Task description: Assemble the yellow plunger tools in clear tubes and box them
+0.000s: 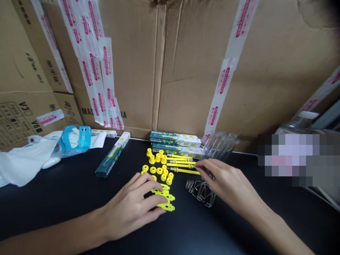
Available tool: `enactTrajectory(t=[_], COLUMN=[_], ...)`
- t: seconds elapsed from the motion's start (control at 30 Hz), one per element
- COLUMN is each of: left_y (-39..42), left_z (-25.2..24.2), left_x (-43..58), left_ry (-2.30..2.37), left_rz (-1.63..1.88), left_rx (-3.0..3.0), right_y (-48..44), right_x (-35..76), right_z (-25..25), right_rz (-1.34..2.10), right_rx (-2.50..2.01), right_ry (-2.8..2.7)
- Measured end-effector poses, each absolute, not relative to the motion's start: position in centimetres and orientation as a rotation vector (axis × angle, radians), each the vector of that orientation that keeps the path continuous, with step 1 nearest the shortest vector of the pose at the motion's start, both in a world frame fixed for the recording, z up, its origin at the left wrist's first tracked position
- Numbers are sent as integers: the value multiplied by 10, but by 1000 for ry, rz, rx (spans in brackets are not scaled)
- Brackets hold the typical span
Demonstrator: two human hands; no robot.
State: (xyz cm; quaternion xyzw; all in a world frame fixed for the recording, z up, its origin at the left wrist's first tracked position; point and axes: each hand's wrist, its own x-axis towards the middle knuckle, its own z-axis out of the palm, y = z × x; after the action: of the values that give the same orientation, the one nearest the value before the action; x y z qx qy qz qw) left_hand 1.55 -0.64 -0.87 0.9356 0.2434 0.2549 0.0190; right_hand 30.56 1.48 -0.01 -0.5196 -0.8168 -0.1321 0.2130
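On a black tabletop (66, 191) my left hand (132, 207) lies low, its fingers loosely curled over several flat yellow plastic pieces (165, 202). My right hand (224, 180) reaches to the left, its fingertips pinching the end of a yellow rod (183, 170) that lies with other yellow rods (180, 161). Small yellow caps (158, 166) are scattered behind my left hand. Metal wire clips and a small spring (199, 191) lie under my right hand. Clear plastic sleeves (221, 145) stand behind it.
Teal product boxes (174, 140) are stacked against a big taped cardboard wall (186, 71). Another teal box (113, 156) lies to the left. A white plastic bag with a blue label (53, 148) sits at far left. A blurred patch covers the right side.
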Motion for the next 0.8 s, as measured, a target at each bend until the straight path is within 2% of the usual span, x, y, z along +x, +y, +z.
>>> enactTrajectory(t=[0.23, 0.53, 0.8], left_y=[-5, 2, 29], left_z=[-14, -14, -14], left_x=[17, 14, 6], left_ry=[787, 1015, 1290], left_rz=[847, 1021, 1034], left_rx=[2803, 2618, 2365], right_y=[9, -3, 6], right_x=[294, 258, 282], right_z=[-6, -25, -12], right_rz=[-290, 45, 13], right_rx=[-1404, -1295, -1361], right_ry=[-2208, -1914, -1837])
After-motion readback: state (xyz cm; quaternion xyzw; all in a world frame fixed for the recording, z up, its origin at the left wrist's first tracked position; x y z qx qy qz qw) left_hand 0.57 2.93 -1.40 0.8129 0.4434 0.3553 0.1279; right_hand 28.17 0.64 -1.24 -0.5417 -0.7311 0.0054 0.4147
